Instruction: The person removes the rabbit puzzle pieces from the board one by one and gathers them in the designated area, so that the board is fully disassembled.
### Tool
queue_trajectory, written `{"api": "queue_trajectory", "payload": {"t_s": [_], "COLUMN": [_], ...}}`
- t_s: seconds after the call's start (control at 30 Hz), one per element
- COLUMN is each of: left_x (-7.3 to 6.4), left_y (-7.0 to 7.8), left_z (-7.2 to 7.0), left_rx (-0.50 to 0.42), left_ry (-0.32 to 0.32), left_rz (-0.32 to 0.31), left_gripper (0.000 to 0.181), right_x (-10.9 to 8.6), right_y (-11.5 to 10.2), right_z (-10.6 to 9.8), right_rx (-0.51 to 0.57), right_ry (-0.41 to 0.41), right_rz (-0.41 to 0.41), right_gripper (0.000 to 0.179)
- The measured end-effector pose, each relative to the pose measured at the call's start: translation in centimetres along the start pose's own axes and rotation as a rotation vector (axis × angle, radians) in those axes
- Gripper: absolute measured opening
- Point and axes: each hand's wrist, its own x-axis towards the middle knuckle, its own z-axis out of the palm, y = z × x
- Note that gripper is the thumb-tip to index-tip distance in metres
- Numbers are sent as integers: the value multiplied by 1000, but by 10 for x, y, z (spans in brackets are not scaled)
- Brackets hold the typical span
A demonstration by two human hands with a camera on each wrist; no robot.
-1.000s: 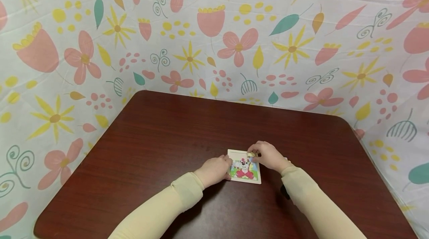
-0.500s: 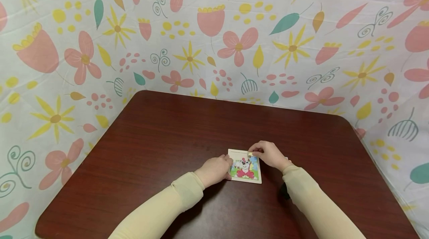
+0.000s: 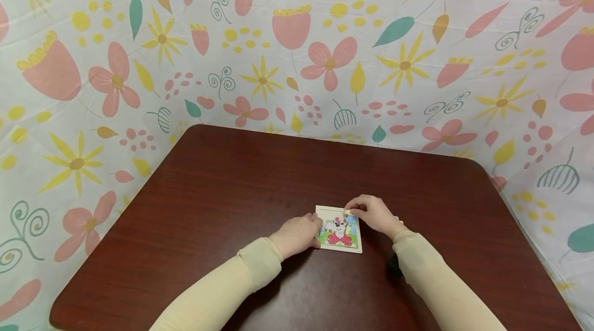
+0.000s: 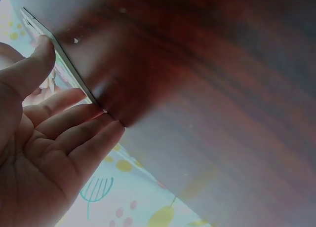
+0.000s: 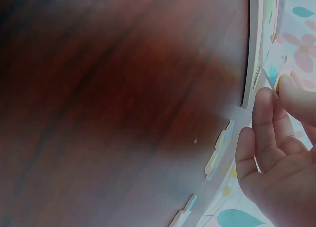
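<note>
The jigsaw [image 3: 340, 240], bare near eleven o'clock, looks mostly done; the right hand [image 3: 374, 215] pinches a piece [image 3: 348, 212] at one, and the left hand [image 3: 297, 235] touches nine, fingers straight.

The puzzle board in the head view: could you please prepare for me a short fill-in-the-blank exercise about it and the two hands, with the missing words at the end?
1. The left hand touches the ____ edge of the puzzle board, as the person sees it.
2. The fingers of the ____ hand pinch a puzzle piece.
3. Of the board's near and far edges, this piece is closer to the ____ one.

Missing words: left; right; far.
</note>
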Motion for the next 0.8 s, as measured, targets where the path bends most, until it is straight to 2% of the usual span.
{"api": "queue_trajectory", "payload": {"t_s": [0.2,0.37,0.47,0.6,0.8], "left_x": [0,-1,-2,-3,-1], "left_y": [-3,-4,-3,2,13], "left_z": [1,3,2,1,-1], "left_rx": [-26,4,41,111,152], "left_ry": [13,-1,17,57,61], "left_rz": [1,14,24,48,97], "left_gripper": [50,52,51,50,52], "right_x": [1,0,1,1,2], "right_y": [0,2,3,3,1], "right_z": [2,4,4,4,4], "right_rx": [-36,-53,-53,-58,-57], "right_ry": [1,0,4,2,9], "right_rz": [-4,-3,-18,-29,-47], "right_gripper": [11,11,11,11,11]}}
